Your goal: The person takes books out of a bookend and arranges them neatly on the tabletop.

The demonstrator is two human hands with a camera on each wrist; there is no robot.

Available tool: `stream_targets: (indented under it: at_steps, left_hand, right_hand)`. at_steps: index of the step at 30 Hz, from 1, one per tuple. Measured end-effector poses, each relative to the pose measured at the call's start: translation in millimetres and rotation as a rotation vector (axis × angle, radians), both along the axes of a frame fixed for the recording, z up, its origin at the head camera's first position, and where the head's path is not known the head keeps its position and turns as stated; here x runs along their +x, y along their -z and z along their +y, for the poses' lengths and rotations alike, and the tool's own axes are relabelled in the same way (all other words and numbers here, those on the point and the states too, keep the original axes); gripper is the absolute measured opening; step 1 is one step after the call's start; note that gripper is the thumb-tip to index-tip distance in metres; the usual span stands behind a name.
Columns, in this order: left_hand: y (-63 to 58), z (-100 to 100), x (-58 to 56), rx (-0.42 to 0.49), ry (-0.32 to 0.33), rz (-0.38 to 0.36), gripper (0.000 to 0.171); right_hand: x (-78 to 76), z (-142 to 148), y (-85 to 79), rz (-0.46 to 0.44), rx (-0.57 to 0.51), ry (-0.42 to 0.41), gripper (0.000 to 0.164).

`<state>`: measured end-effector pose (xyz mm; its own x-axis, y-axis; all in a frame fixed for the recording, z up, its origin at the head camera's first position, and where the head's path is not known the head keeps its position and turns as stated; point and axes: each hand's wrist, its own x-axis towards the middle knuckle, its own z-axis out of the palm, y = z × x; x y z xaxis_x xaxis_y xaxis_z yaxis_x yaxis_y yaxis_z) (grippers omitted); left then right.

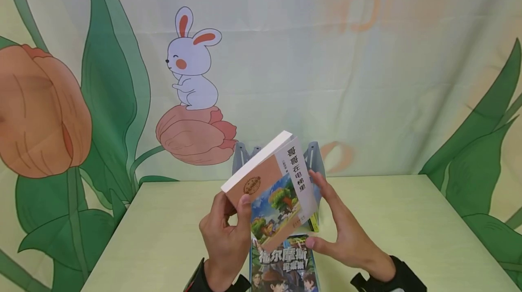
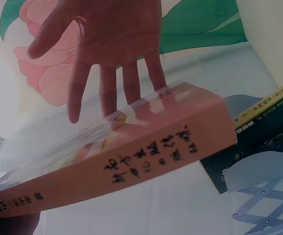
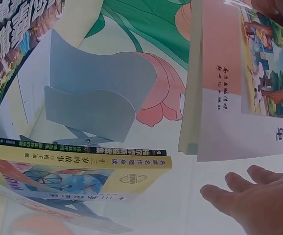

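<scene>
My left hand point(image 1: 228, 233) grips a paperback book point(image 1: 275, 206) by its left side, thumb on the front cover. The book has a salmon and white cover with a painted tree scene, and it is tilted above the table. Beside its right edge is my right hand point(image 1: 346, 233), fingers spread and fairly straight, with the fingertips close to the cover; the right wrist view shows a gap between these fingers point(image 3: 234, 183) and the book. Below lies a comic-style book point(image 1: 283, 267) with big white lettering, partly hidden by the held book.
Behind the held book stands a blue-grey bookend rack point(image 1: 314, 160) with crisscross linkage. A yellow book point(image 3: 136, 174) and a thin dark-spined book point(image 3: 92, 149) stand in it. The pale table point(image 1: 387, 210) meets a printed curtain point(image 1: 285, 56) at the back.
</scene>
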<state>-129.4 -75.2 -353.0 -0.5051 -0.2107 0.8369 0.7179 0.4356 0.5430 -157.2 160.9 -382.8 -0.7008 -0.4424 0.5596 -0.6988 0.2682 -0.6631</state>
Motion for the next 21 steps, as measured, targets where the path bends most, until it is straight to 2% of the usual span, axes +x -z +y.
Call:
stream_targets:
  at_steps: [3, 10, 15, 21]
  left_hand:
    - [1.9, -1, -0.6, 0.007, 0.026, -0.017, 0.031]
    - [7.4, -3, -2.7, 0.050, 0.093, -0.082, 0.031]
    - [11.1, -3, -3.1, 0.056, 0.125, -0.107, 0.030]
    - [14.5, -3, -1.3, 0.080, 0.149, -0.158, 0.028]
  right_hand:
    - [-1.4, 1, 1.9, -0.004, -0.020, -0.035, 0.107]
    - [-1.8, 0, 1.0, -0.072, 0.009, 0.017, 0.115]
    - [-1.9, -2, 1.9, -0.136, 0.003, 0.026, 0.109]
    - [-2.6, -5, 3.7, -0.182, -0.007, 0.000, 0.104]
